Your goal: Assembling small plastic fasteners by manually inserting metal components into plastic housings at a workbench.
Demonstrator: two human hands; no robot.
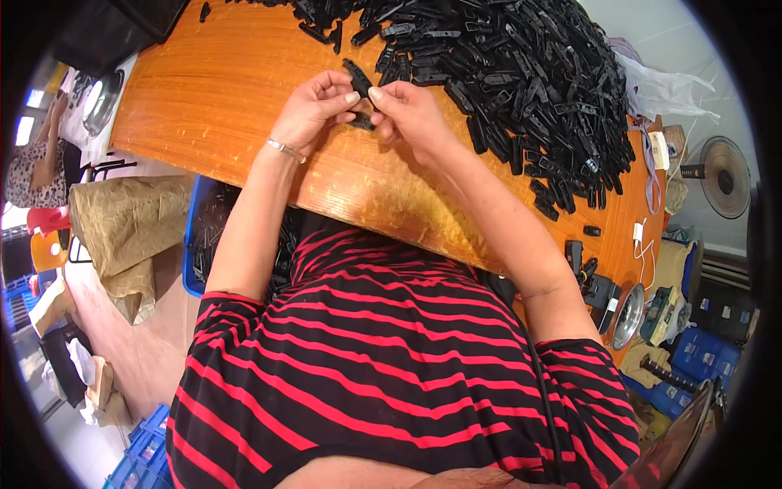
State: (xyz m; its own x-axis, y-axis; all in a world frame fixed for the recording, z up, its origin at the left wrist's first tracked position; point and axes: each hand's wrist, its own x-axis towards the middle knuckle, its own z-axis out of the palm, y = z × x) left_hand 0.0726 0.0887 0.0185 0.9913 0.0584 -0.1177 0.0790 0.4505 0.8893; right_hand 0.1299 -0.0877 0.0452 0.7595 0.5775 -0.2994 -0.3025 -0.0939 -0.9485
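Note:
My left hand (316, 107) and my right hand (410, 116) meet above the table near its front edge. Between their thumbs and fingers is a small, long black plastic piece (357, 77), tilted, with toothed-looking edges; its exact kind is not clear. Both hands are closed on it, the left at its side and the right at its lower end. Just below the fingertips shows another black piece (361, 121), partly hidden; whether it is held or lies on the wood cannot be told. A big heap of similar black plastic pieces (521, 81) spreads to the far right.
The wooden table (220, 90) curves around me. A blue crate (195, 244) of dark small parts stands below its left edge, beside brown wrapping (122, 220). On the right are a black device (601, 295), a round metal dish (628, 316) and a fan (723, 177). Another person (41, 163) is at far left.

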